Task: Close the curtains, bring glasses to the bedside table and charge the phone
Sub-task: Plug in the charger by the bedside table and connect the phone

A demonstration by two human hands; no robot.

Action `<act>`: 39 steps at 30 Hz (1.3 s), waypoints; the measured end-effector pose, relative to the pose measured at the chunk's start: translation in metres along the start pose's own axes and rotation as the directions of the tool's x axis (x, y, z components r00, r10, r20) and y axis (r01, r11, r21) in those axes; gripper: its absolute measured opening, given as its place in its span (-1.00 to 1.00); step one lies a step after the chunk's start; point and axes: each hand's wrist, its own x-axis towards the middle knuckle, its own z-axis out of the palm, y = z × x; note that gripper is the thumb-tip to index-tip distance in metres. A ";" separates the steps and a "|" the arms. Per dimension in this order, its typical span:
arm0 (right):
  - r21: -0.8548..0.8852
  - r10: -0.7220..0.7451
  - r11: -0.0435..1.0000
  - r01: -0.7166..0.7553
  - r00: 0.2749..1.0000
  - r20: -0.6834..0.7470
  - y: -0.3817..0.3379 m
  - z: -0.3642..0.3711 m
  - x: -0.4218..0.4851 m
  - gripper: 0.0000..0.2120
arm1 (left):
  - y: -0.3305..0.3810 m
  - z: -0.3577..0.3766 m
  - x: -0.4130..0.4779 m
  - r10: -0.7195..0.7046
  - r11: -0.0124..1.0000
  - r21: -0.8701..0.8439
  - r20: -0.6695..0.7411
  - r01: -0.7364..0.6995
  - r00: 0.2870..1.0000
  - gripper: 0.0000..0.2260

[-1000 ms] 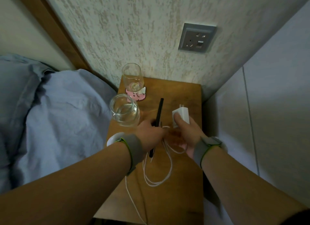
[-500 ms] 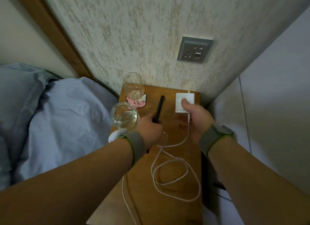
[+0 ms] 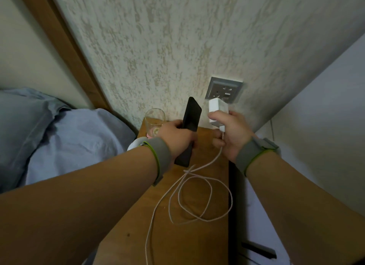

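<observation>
My left hand (image 3: 177, 137) grips a black phone (image 3: 190, 118), held upright above the wooden bedside table (image 3: 197, 235). My right hand (image 3: 230, 131) holds a white charger block (image 3: 217, 108), raised just below the grey wall socket (image 3: 224, 90). The charger's white cable (image 3: 197, 197) runs down from my right hand and lies in loops on the table. A clear drinking glass (image 3: 155, 119) stands at the table's back left, partly hidden by my left hand.
A bed with blue-grey bedding (image 3: 65, 140) lies left of the table, with a wooden headboard post (image 3: 65, 47) behind. A white rounded object (image 3: 135, 144) shows beside my left wrist. A pale wall panel (image 3: 316, 136) closes the right side.
My right hand has lifted the charger block from the table up to just below the socket. My left hand has raised the phone upright. The cable has uncoiled and trails farther.
</observation>
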 end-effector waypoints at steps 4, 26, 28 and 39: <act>-0.017 0.004 1.000 -0.005 1.000 -0.029 -0.015 0.001 0.001 -0.72 | 0.008 0.001 0.000 -0.008 0.999 -0.042 0.015 0.009 1.000 -0.96; 0.192 -0.022 0.981 0.036 0.997 -0.074 -0.014 0.008 0.006 -0.68 | 0.032 0.013 0.029 0.122 0.988 0.092 0.009 -0.122 0.993 -0.91; 0.114 -0.056 0.991 0.068 0.993 -0.101 -0.015 0.006 0.007 -0.72 | 0.032 0.012 0.030 0.133 0.984 0.116 0.016 -0.133 0.991 -0.90; 0.131 -0.045 0.990 0.059 0.993 -0.106 -0.013 0.002 0.009 -0.61 | 0.033 0.005 0.034 0.145 0.976 0.162 0.035 -0.149 0.989 -0.71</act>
